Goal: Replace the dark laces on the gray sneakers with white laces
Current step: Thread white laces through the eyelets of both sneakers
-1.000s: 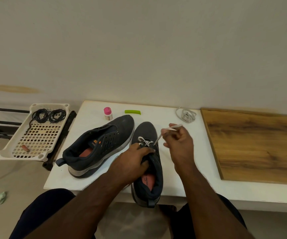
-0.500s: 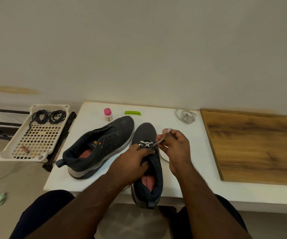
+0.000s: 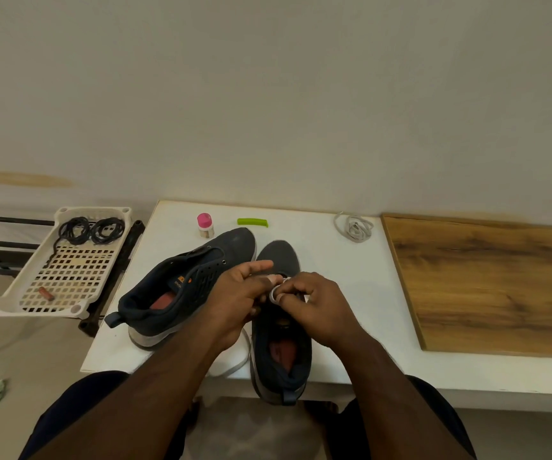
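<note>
At lower centre of the frame, the right hand (image 3: 314, 307) and left hand (image 3: 238, 293) both pinch a white lace (image 3: 276, 288) over the near gray sneaker (image 3: 281, 353) on the bench (image 3: 334, 260). The second sneaker's (image 3: 188, 287) side label is unreadable; dark laces (image 3: 90, 229) lie in the basket (image 3: 52, 280), upper left.

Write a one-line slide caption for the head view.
Both hands thread a white lace into the right-hand gray sneaker.

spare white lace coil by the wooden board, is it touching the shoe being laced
Apart. The head view shows the spare white lace coil at the table's back edge, with bare white tabletop between it and the shoe being laced.
</note>
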{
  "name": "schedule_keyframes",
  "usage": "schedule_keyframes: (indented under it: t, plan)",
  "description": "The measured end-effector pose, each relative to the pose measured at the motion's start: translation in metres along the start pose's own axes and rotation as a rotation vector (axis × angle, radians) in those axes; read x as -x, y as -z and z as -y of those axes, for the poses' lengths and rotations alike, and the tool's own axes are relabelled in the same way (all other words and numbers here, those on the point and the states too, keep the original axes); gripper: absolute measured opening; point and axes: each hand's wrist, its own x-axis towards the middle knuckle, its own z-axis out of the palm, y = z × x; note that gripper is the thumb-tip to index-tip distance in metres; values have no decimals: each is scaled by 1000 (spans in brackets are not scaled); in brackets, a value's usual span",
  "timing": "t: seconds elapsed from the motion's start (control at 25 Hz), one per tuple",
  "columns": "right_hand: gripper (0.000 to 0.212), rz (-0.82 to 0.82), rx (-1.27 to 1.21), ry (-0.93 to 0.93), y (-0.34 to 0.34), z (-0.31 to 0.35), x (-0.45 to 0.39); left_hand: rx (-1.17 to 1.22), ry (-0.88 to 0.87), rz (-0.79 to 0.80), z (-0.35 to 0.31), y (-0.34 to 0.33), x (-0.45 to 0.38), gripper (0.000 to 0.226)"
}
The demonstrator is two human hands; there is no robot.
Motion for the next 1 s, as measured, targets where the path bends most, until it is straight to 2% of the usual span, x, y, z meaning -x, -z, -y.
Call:
schedule_keyframes:
  t: [0.08,0.24,0.36,0.48,0.56,0.64,0.72,0.8,0.84,0.96,1.0]
  plan:
    - [14,-33,-98,-139,-1,-6,3,-48,6,-23,3,-1,0,26]
    - [8,-65,-243,-185,-5,-9,0,-63,32,-44,7,0,-3,25]
    - [9,-171,-429,-346,-4,-7,-4,-180,-77,-82,1,-2,1,21]
    - [21,-226,-684,-545,-1,-4,-10,-336,-197,73,0,-10,11,15]
    - [22,-406,-911,-554,5,-3,-15,-460,-235,148,4,-13,12,13]
    - [22,-689,-1063,-534,14,-4,-18,-582,-250,145,9,-12,9,12]
    - [24,-858,-1154,-522,23,-8,-19,-609,-241,147,10,-11,8,12]
    - [22,-863,-1077,-512,28,-13,-18,-565,-248,143,10,-12,10,9]
    - [24,-839,-927,-489,28,-15,-17,-528,-258,115,9,-13,11,7]
    - [35,-751,-213,-278,24,-23,-11,-581,-270,-106,8,-8,10,11]
    - [33,-731,-58,-206,23,-25,-9,-631,-246,-143,9,-6,8,17]
